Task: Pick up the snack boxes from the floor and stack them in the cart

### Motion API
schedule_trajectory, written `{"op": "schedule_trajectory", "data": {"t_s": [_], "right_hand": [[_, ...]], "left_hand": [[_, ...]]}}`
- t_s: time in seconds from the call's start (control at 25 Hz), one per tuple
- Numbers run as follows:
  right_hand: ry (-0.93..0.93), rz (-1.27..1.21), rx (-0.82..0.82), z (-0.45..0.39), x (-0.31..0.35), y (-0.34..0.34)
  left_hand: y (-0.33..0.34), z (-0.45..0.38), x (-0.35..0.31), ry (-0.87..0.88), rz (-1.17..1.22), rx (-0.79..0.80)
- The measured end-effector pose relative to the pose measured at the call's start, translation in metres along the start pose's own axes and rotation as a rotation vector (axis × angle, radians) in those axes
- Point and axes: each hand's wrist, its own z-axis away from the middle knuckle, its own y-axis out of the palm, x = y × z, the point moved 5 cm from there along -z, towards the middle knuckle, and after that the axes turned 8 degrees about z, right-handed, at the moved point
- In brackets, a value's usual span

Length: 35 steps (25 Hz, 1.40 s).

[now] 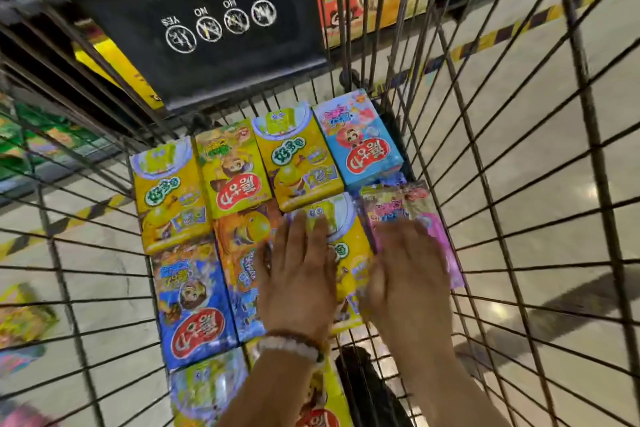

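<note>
Open from above only. Wire cart walls (519, 156) closing off both sides; black seat flap (207, 28) blocking far end. Snack boxes (239, 166) packed edge to edge over basket floor; bare wire strip near right corner (391, 333).

Colourful snack boxes (239, 166) — flat, side by side, covering wire cart (519, 149) floor

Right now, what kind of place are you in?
Probably a supermarket or big shop. I'm looking into a wire shopping cart filled with colourful snack boxes, and there's a shiny tiled floor with yellow-and-black striped tape.
</note>
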Motion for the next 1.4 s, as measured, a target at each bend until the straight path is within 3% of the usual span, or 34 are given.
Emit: {"op": "schedule_trajectory", "data": {"t_s": [0.08,0.36,0.56,0.72,0.8,1.04,1.2,1.4], "right_hand": [[0.092,0.059,0.004,-0.009,-0.011,0.003],[0.022,0.093,-0.014,-0.033,-0.001,0.017],[0.031,0.107,0.026,-0.035,0.005,0.016],[-0.021,0.016,0.111,-0.043,0.012,-0.007],[-0.044,-0.02,0.094,-0.046,0.028,-0.044],[-0.253,-0.079,-0.106,-0.024,0.111,-0.232],[-0.434,-0.012,-0.242,0.027,0.171,-0.35],[-0.521,-0.018,-0.151,0.104,0.21,-0.435]], "left_hand": [[0.0,-0.007,0.004,-0.012,-0.038,0.028],[-0.001,-0.013,0.002,0.005,-0.048,0.019],[-0.01,-0.019,0.006,0.07,-0.064,0.132],[-0.028,-0.026,0.014,-0.047,0.061,0.337],[-0.058,-0.026,0.012,-0.046,0.072,0.35],[-0.268,0.025,-0.016,0.174,0.14,-0.078],[-0.406,0.102,-0.013,0.288,-0.028,-0.334],[-0.53,0.21,0.0,0.289,-0.131,-0.557]]}}
